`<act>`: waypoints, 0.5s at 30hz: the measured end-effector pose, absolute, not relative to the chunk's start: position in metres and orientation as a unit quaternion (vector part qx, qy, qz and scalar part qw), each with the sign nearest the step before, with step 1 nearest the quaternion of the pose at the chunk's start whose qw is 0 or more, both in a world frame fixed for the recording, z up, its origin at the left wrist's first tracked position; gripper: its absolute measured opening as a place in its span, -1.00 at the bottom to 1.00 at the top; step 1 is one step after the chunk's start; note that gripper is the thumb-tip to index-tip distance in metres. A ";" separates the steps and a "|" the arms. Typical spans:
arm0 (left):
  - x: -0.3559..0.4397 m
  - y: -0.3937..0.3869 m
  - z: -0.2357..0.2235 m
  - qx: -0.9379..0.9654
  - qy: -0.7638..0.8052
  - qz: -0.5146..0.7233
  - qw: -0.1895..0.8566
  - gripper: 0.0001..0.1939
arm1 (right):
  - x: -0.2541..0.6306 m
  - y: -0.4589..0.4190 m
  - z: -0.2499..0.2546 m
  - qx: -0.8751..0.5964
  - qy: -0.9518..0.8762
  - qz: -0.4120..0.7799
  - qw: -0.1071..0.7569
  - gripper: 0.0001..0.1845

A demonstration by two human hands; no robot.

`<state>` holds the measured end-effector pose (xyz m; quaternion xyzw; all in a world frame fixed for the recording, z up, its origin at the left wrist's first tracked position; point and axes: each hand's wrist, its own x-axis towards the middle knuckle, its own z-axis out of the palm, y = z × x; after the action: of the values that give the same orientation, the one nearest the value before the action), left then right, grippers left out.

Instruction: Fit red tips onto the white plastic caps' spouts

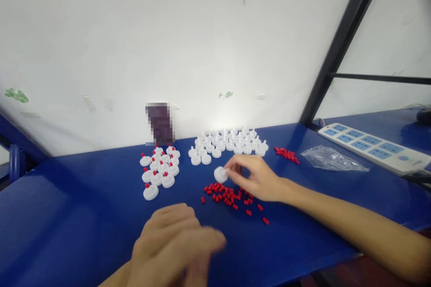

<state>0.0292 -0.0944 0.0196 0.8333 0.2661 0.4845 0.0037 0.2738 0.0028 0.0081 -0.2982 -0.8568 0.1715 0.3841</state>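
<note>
My right hand (254,176) pinches a white nozzle cap (221,174) between thumb and fingertips, its round base facing left, above the far edge of a pile of small red tip caps (229,196). In the near foreground is my left hand (171,244), blurred, with its fingers mostly curled under and hidden and its thumb pointing right. Whether it holds anything does not show. Behind my right hand stand several white nozzle caps (218,145), spouts up and bare. At the left, a group of white nozzle caps with red tips (161,168) stands upright on the blue table (84,215).
A smaller heap of red tip caps (287,155) lies to the right, beside a clear plastic bag (333,158). Farther right is a white power strip (373,145). A pixelated dark object (161,123) leans against the wall. A black metal post (332,60) rises at the back right.
</note>
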 end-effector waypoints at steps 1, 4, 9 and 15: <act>0.028 -0.084 0.017 0.837 0.263 0.480 -0.020 -0.77 | 0.272 -0.002 0.009 -0.269 -0.864 0.184 0.384 -0.89; 0.024 -0.054 0.008 0.865 0.330 0.370 -0.079 -0.51 | 0.263 -0.017 0.009 -0.181 -0.889 0.143 0.396 -0.86; 0.023 -0.036 0.000 0.915 0.261 0.292 -0.095 -0.59 | 0.250 -0.027 0.002 -0.146 -0.883 0.093 0.436 -0.82; 0.016 -0.032 -0.009 0.808 0.362 0.446 0.135 -0.72 | 0.244 -0.030 0.012 -0.294 -0.897 0.098 0.314 -0.57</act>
<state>0.0159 -0.0318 -0.0092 0.8077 0.3617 0.4456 0.1351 0.2442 -0.0297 0.0118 -0.2942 -0.8972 0.0980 0.3144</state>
